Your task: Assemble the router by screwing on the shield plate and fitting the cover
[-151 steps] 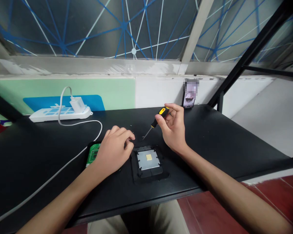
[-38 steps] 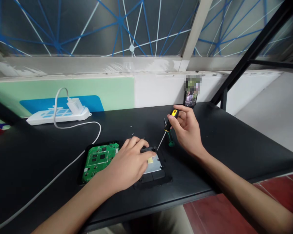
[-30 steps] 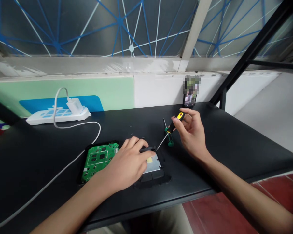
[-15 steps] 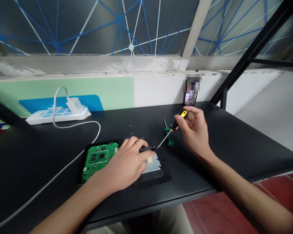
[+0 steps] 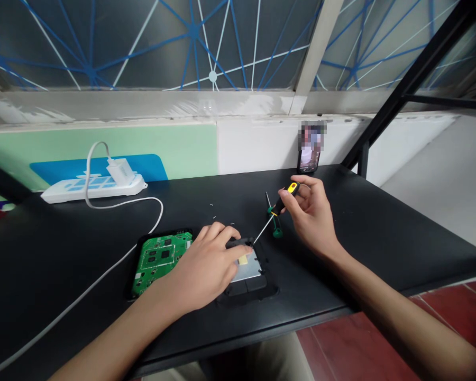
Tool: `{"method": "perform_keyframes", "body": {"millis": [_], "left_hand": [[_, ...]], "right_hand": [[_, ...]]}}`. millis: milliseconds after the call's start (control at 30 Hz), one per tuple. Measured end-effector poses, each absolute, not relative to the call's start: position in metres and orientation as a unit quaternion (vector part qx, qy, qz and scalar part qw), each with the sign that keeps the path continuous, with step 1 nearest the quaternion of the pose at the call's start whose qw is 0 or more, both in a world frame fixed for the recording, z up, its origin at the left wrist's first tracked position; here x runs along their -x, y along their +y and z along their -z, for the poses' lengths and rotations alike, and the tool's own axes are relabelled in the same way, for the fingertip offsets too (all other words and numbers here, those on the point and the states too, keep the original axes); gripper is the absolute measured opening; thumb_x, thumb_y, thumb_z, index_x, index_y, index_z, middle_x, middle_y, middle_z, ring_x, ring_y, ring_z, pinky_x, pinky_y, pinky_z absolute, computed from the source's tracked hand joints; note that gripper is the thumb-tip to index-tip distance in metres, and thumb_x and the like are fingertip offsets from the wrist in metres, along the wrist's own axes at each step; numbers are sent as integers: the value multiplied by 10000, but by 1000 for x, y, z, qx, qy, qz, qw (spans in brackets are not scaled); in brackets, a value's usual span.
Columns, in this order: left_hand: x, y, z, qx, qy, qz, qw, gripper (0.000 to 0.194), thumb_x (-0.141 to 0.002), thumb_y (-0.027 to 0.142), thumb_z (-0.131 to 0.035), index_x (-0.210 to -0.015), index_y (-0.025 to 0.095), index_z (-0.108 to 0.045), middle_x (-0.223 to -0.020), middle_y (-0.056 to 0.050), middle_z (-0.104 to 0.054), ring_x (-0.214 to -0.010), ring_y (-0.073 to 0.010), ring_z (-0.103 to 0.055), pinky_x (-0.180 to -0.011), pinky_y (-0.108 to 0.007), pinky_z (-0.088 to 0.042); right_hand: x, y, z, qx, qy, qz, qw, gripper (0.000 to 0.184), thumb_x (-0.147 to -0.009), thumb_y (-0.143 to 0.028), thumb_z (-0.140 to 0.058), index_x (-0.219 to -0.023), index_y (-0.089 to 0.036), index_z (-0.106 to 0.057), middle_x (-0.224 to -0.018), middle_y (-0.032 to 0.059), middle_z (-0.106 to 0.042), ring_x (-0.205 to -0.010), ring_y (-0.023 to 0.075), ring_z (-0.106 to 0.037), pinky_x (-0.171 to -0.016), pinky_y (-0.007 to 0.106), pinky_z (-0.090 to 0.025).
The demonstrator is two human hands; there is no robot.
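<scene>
My right hand (image 5: 311, 214) is closed around the black and yellow handle of a screwdriver (image 5: 289, 193). Its thin shaft slants down to the left, and the tip is at the upper edge of a black plastic cover (image 5: 249, 296) with a metal plate (image 5: 248, 271) set in it. My left hand (image 5: 210, 259) holds this cover against the table, one finger stretched over the plate close to the screwdriver tip. That hand hides the cover's left side. Left of it lies a green circuit board (image 5: 158, 262) in a black shell, partly covered by my left wrist.
A green-handled screwdriver (image 5: 276, 227) lies behind the shaft. Several small screws (image 5: 214, 217) are scattered on the black table (image 5: 360, 227). At the back stand a phone (image 5: 310, 153) and a white power strip (image 5: 95, 188) with a charger (image 5: 121, 170); its white cable (image 5: 103, 280) crosses the left side.
My right hand and the screwdriver handle have shifted slightly left, and the tip has moved a little left and down along the cover's edge. My left hand stays put.
</scene>
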State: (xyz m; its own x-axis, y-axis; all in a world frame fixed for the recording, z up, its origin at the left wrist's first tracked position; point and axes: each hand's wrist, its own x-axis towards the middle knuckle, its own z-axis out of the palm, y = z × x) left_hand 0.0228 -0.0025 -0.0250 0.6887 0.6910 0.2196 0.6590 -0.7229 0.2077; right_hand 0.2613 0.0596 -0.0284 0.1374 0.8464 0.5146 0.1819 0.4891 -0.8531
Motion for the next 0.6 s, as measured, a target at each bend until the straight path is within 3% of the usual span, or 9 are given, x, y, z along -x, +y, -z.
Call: {"method": "perform_keyframes", "body": {"millis": [600], "left_hand": [[-23, -3, 25, -917, 367, -147, 55, 433, -915, 68, -499, -1254, 271, -675, -1253, -83, -578, -1106, -292, -494, -948, -479, -452]], "right_hand": [[-263, 59, 28, 414, -615, -277, 611, 304, -895, -342, -657, -1142, -300, -484, -874, 3, -594, -770, 160, -635, -580, 275, -569]]}}
